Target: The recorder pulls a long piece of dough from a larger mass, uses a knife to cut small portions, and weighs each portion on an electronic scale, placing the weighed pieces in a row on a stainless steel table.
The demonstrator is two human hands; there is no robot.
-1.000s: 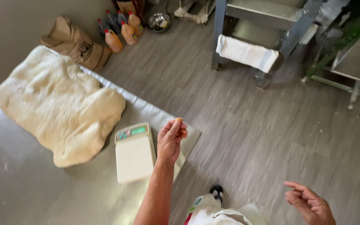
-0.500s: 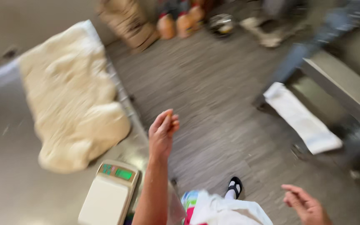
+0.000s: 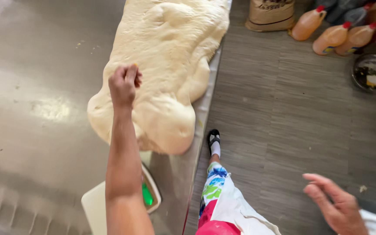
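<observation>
A large slab of pale dough (image 3: 166,65) lies along the right side of a steel table (image 3: 35,109). My left hand (image 3: 124,83) hovers over the dough's near half, fingers pinched together around what may be a small yellowish bit; too small to tell. My right hand (image 3: 336,206) hangs off the table at the lower right, over the floor, fingers apart and holding nothing. A white kitchen scale (image 3: 99,202) with a green display sits on the table under my left forearm.
The table's right edge (image 3: 201,130) runs down the middle of the view. On the grey plank floor stand a brown paper sack (image 3: 270,15), several orange bottles (image 3: 331,37) and a metal bowl (image 3: 374,72). My leg and shoe (image 3: 214,139) are beside the table.
The view swung left over the table. My left hand moved from beside the scale up over the dough and closed its fingers into a pinch. My right hand stayed low at the right.
</observation>
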